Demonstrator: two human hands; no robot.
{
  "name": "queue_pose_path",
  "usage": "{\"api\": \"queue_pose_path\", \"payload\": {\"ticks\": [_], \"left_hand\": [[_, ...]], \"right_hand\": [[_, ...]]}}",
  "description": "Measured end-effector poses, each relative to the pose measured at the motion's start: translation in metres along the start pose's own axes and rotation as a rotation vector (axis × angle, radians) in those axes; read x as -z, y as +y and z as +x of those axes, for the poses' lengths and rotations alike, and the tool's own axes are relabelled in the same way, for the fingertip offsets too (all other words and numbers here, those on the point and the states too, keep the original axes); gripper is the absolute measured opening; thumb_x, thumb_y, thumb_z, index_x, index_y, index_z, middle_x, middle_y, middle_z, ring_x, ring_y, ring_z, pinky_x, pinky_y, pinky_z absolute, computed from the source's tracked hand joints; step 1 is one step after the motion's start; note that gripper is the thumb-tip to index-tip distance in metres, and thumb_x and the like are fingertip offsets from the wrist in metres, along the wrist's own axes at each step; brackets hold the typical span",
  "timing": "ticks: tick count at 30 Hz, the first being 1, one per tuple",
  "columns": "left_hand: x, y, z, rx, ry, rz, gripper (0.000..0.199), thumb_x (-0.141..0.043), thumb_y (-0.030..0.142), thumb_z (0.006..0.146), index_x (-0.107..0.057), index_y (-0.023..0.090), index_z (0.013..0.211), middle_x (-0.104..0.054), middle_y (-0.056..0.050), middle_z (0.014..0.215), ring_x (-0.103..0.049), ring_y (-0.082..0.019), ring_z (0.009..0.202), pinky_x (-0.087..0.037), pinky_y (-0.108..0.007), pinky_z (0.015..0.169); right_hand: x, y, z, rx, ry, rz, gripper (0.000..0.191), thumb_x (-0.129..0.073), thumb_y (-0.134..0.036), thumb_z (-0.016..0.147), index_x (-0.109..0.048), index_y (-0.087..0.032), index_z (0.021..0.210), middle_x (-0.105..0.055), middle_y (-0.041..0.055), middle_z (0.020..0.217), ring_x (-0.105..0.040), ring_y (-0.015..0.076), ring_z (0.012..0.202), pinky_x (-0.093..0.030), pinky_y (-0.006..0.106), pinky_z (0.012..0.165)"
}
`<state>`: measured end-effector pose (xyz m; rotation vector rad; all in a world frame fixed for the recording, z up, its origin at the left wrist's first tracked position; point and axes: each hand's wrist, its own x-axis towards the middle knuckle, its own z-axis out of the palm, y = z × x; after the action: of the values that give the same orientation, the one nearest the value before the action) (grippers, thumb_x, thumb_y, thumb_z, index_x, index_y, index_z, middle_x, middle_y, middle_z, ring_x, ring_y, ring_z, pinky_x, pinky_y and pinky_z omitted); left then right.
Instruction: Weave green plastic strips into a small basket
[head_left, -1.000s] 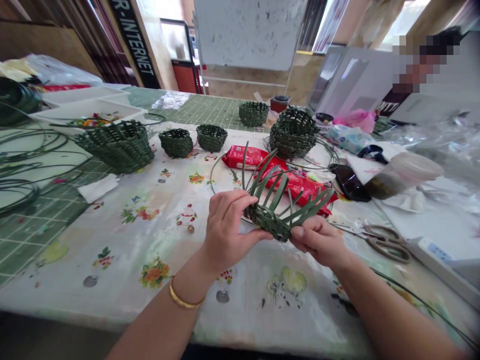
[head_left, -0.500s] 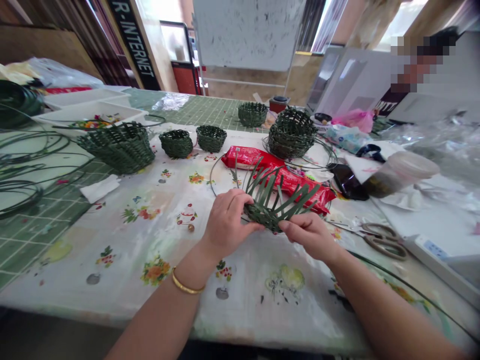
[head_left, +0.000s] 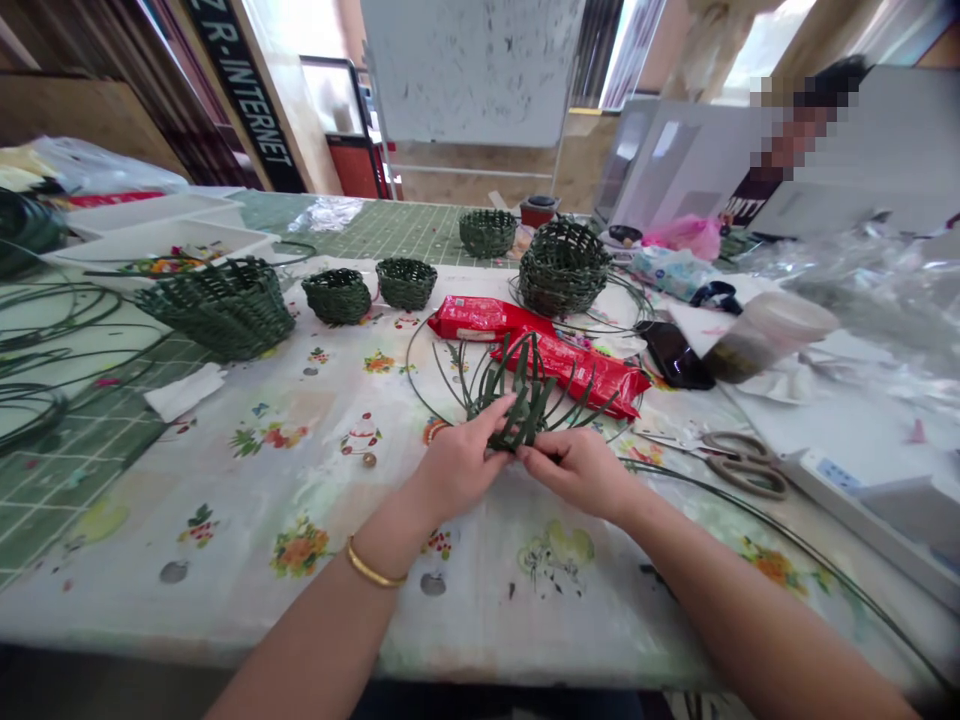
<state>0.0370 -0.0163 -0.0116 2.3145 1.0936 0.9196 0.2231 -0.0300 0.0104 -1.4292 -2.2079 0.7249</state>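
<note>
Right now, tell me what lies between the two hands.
In the head view, a half-woven green strip basket lies there, held by both the left hand and the right hand.

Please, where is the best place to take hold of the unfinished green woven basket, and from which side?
Grip the unfinished woven basket at its dense woven base, coming from both sides, where the left hand and right hand are now. That part looks firmest. The loose strips fan upward and look thin and bendable, so they are probably poor to hold.
</note>
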Motion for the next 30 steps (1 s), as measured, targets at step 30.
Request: {"api": "queue_pose_path", "payload": {"ticks": [30], "left_hand": [[0.001, -0.005, 0.01, 0.123, -0.219, 0.01, 0.008, -0.063, 0.024, 0.077, -0.065, 0.018, 0.073, -0.067, -0.001, 0.081, -0.061, -0.015, 0.075, -0.043, -0.025, 0.066]], "right_hand": [[-0.003, 0.027, 0.01, -0.287, -0.279, 0.398, 0.023, -0.053, -0.035, 0.076, -0.057, -0.016, 0.062, -0.042, -0.0055, 0.052, -0.033, 0.0069, 0.046, -0.026, 0.021, 0.044]]}}
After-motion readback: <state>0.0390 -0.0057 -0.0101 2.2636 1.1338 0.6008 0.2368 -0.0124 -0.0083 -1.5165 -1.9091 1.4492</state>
